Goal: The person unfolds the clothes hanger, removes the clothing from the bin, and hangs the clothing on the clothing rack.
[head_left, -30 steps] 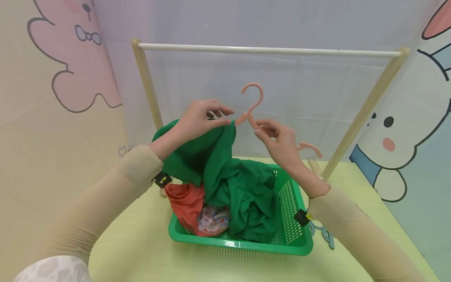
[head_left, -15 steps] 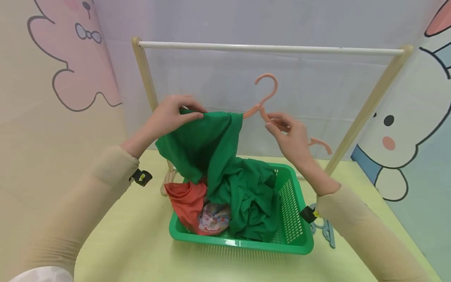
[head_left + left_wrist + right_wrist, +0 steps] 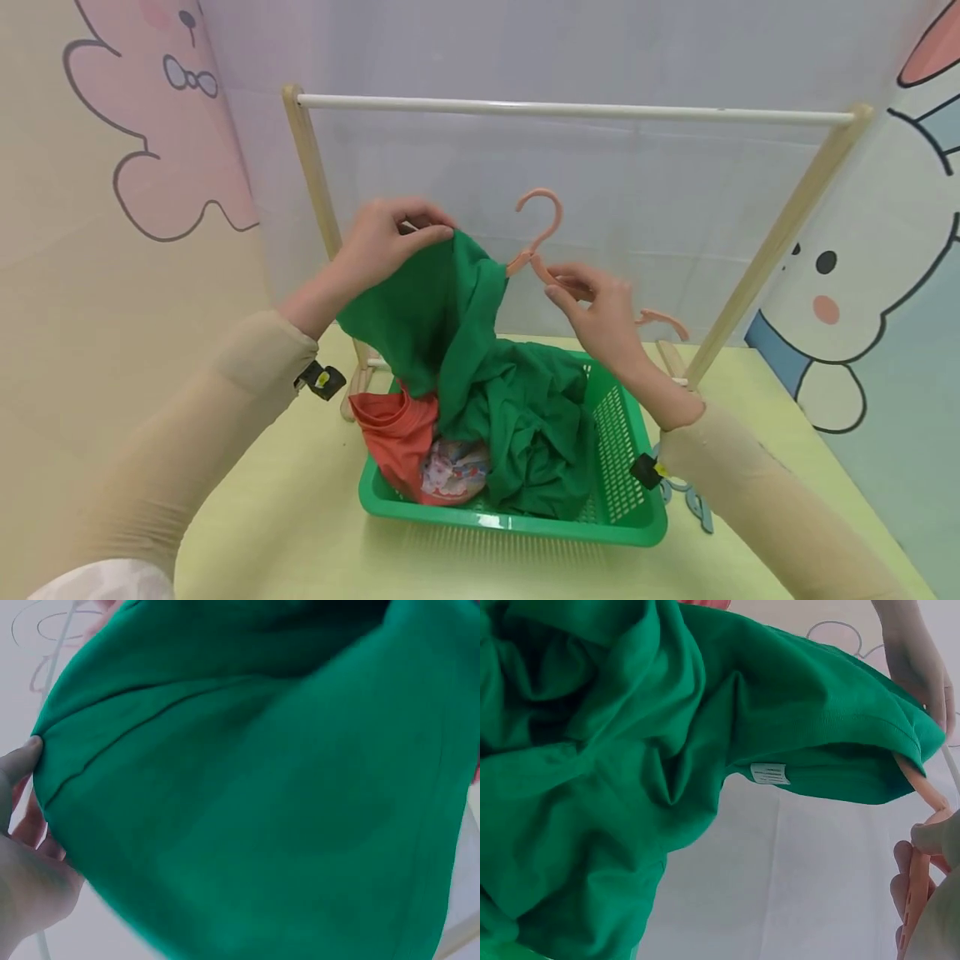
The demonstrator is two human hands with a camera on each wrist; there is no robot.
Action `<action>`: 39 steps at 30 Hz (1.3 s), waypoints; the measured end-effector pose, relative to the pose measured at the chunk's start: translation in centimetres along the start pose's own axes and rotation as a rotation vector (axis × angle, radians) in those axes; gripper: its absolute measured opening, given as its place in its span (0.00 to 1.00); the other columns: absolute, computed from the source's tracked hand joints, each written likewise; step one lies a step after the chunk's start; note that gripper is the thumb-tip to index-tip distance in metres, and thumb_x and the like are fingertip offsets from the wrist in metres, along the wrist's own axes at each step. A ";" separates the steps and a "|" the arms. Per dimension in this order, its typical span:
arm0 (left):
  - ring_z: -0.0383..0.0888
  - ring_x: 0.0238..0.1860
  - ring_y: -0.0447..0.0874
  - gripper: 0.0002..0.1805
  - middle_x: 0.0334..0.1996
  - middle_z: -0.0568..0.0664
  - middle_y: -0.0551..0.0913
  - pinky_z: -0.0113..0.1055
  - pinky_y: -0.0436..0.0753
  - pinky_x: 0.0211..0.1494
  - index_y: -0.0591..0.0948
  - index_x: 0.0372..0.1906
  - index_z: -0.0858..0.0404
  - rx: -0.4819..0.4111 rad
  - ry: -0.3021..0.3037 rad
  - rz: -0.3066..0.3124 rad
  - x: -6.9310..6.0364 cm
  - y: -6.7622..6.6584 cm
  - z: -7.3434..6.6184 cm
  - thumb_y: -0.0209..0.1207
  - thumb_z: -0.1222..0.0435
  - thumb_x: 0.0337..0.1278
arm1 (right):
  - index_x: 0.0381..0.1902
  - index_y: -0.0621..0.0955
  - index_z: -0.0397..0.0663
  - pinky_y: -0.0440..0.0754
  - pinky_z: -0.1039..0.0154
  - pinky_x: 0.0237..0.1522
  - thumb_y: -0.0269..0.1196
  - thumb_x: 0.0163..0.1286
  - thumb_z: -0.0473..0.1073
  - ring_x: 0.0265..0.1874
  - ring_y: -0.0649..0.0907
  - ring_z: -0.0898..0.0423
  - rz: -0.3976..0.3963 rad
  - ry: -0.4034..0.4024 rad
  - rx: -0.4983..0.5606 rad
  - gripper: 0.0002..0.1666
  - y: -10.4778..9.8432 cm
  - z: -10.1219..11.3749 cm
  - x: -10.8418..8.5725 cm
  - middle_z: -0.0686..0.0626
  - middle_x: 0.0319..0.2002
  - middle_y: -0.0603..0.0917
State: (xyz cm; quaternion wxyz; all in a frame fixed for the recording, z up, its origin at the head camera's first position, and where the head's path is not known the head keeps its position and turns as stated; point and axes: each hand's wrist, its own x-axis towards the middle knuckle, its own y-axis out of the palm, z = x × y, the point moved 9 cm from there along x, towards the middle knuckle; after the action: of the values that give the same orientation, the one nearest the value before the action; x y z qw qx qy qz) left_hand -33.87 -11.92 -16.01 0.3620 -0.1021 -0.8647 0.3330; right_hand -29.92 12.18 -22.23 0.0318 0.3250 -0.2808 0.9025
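Note:
A green garment (image 3: 405, 308) hangs from my left hand (image 3: 390, 242), which pinches its upper edge between thumb and fingers. One arm of a pink hanger (image 3: 543, 221) goes in at the garment's neck opening; the far part of that arm is hidden by cloth. My right hand (image 3: 600, 312) grips the hanger's other arm, which stays outside the cloth. In the right wrist view a white label (image 3: 770, 774) shows inside the neck of the green garment. The garment's lower part lies bunched in the green basket (image 3: 495, 522).
An orange-red garment (image 3: 397, 433) and a patterned cloth (image 3: 455, 471) lie in the basket's left side. Behind stands a rack with a white rail (image 3: 577, 109) and wooden posts (image 3: 780, 242). Another pink hanger (image 3: 663, 321) and grey-blue hangers (image 3: 699, 508) are at the right.
My left hand has moved left from beside the hanger along the garment's edge, raising the cloth there. The hanger and right hand shifted up and right, then back down and left.

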 end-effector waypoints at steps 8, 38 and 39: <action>0.40 0.54 0.81 0.13 0.51 0.45 0.86 0.41 0.78 0.63 0.86 0.52 0.51 -0.031 0.052 0.152 -0.5 3.3 0.1 0.63 0.58 0.64 | 0.54 0.84 0.45 0.84 0.51 0.54 0.64 0.69 0.41 0.50 0.87 0.45 -0.052 -0.014 0.030 0.16 -0.6 0.6 0.2 0.41 0.52 0.86; 0.47 0.53 0.81 0.16 0.52 0.52 0.85 0.43 0.79 0.62 0.85 0.54 0.59 -0.025 0.044 0.104 0.1 5.3 0.0 0.65 0.61 0.61 | 0.54 0.84 0.45 0.72 0.46 0.63 0.66 0.67 0.38 0.53 0.83 0.45 -0.153 -0.237 -0.104 0.17 -0.1 2.6 0.0 0.42 0.53 0.84; 0.47 0.54 0.81 0.16 0.53 0.53 0.85 0.43 0.79 0.62 0.85 0.54 0.59 -0.016 0.038 0.094 0.3 5.0 0.1 0.65 0.61 0.61 | 0.54 0.83 0.46 0.71 0.45 0.64 0.66 0.67 0.38 0.55 0.81 0.45 -0.175 -0.272 -0.117 0.17 -0.2 2.9 -0.1 0.41 0.54 0.83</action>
State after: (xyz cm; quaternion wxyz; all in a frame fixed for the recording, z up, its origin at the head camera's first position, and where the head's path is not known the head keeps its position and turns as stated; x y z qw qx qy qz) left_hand -34.46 -8.10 -19.14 0.3615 -0.1518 -0.8546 0.3405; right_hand -28.10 10.85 -20.38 0.0909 0.4647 -0.3051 0.8262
